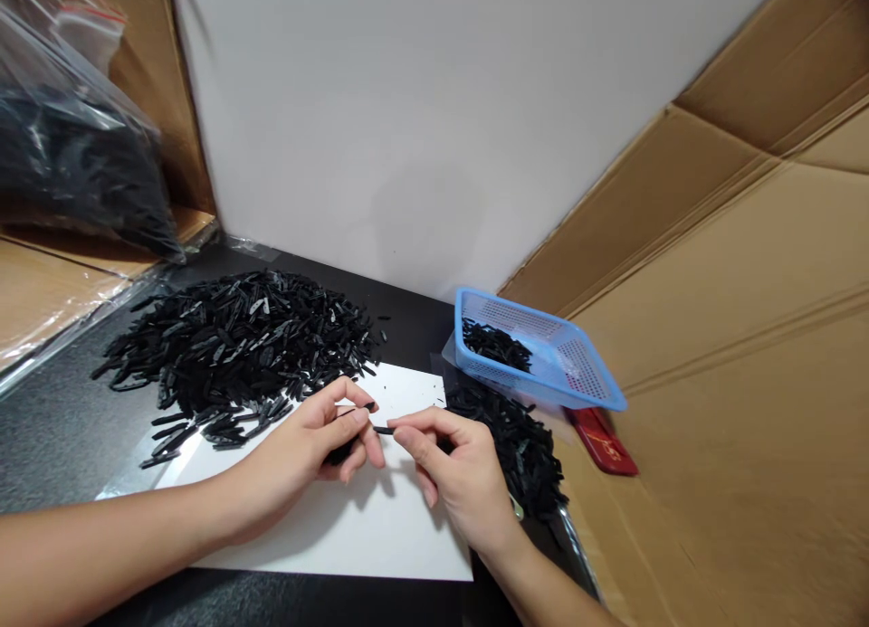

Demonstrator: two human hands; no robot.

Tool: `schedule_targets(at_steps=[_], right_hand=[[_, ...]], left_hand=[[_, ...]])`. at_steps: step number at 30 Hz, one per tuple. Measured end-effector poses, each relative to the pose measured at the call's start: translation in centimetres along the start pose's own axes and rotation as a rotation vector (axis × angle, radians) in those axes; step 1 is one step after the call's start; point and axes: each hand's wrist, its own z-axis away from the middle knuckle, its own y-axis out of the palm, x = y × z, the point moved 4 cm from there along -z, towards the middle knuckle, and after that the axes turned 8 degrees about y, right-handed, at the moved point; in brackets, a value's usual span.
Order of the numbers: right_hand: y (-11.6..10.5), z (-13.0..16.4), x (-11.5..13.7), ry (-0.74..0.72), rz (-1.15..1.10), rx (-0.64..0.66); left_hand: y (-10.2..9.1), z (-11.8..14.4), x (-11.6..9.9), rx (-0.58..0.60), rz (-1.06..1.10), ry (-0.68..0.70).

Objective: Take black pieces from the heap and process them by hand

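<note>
My left hand and my right hand meet over a white sheet on the black table. Together they pinch a small thin black plastic piece between thumbs and fingertips. The left hand also seems to hold another black piece near its fingertips. A big pile of similar black pieces lies just beyond the left hand. A smaller heap of black pieces lies right of the right hand.
A blue mesh basket with some black pieces stands tilted at the right, above the smaller heap. A red flat object lies under it. Cardboard sheets flank both sides, a white board stands behind, and a clear bag of black parts sits far left.
</note>
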Motion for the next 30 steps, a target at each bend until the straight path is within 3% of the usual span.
schedule_targets(at_steps=[12,20,23,25,28,30], right_hand=[[0.1,0.5,0.7,-0.093,0.053,-0.035],[0.4,0.5,0.3,-0.032,0.049,0.010],[-1.0,0.2,1.2,-0.114,0.244,-0.050],[-2.7,-0.2,1.9,-0.193,0.518,-0.096],[-5.3,-0.8,2.2,-0.155,0.876,-0.125],[-6.2,-0.9,2.4,-0.139,0.964,-0.156]], left_hand=[[-0.3,-0.2,0.4,0.045,-0.012,0.089],[-0.3,-0.1,-0.4,0.046,-0.039,0.196],[-0.3,-0.2,-0.2,0.040,-0.054,0.131],[-0.4,-0.2,-0.1,0.025,-0.088,0.081],[-0.5,-0.2,0.1,-0.008,-0.125,0.045],[-0.4,-0.2,0.2,-0.024,-0.108,0.026]])
